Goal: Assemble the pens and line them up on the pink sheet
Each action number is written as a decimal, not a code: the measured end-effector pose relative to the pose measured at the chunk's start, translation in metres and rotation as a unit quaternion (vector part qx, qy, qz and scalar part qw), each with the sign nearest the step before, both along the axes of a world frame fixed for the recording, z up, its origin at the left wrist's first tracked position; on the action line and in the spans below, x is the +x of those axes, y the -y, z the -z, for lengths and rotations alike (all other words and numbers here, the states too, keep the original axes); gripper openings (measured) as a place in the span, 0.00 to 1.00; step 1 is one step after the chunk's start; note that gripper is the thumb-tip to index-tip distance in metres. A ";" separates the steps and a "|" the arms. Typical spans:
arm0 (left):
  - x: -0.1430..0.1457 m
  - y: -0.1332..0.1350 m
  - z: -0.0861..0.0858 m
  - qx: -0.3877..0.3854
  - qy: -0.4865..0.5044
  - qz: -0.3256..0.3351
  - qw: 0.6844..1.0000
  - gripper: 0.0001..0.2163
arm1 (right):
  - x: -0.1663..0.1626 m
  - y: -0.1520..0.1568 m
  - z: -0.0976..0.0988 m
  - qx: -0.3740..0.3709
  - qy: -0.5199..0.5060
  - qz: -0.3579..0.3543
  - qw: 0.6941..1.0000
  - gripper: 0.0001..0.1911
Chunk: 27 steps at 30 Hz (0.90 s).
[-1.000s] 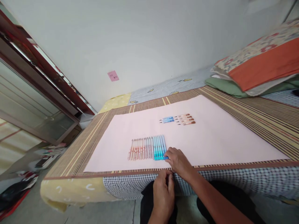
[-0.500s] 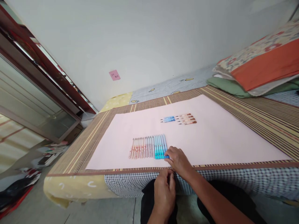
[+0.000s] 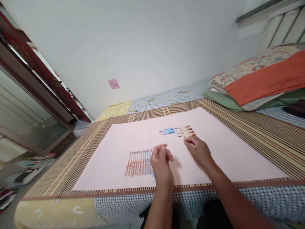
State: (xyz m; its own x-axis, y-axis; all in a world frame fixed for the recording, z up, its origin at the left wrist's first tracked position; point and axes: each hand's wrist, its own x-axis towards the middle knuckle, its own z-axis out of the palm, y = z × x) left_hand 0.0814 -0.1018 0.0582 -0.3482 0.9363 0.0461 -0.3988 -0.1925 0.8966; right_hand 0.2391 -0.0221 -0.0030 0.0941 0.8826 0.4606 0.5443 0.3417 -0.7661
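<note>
My left hand (image 3: 162, 162) hovers over the pink sheet (image 3: 102, 159), fingers loosely bent and apart, with nothing visible in them. It hides most of the bright blue pens at the right end of a row of slim pens (image 3: 138, 163); only a sliver of turquoise shows. My right hand (image 3: 196, 149) is at the lowest of several brown-ended mechanical pencils (image 3: 184, 131). Its thumb and forefinger have a small gap between them, and the fingers overlap that pencil's end; contact is unclear. Beside these pencils lie blue mechanical pencils (image 3: 167, 131).
A striped mat (image 3: 64, 168) lies under the sheet on a bed. Folded bedding (image 3: 259, 79) in orange, floral and green is piled at the right. A pale wall (image 3: 152, 47) with a pink note (image 3: 113, 84) rises behind. A framed glass door (image 3: 40, 136) stands at the left.
My right hand has left the bright blue pens and moved up and right to the brown-ended pencils. My left hand has risen from the bed's edge to above the sheet. The view has shifted slightly.
</note>
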 end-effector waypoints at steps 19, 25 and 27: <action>-0.071 -0.098 0.043 -0.029 0.274 -0.155 0.949 0.08 | -0.061 -0.136 0.022 -0.043 0.350 -0.070 0.933 0.11; -0.071 -0.098 0.051 0.001 0.210 -0.172 0.963 0.10 | -0.050 -0.128 0.012 -0.045 0.333 -0.060 0.940 0.12; -0.069 -0.098 0.052 0.001 0.205 -0.168 0.964 0.11 | -0.047 -0.128 0.010 -0.054 0.335 -0.054 0.939 0.14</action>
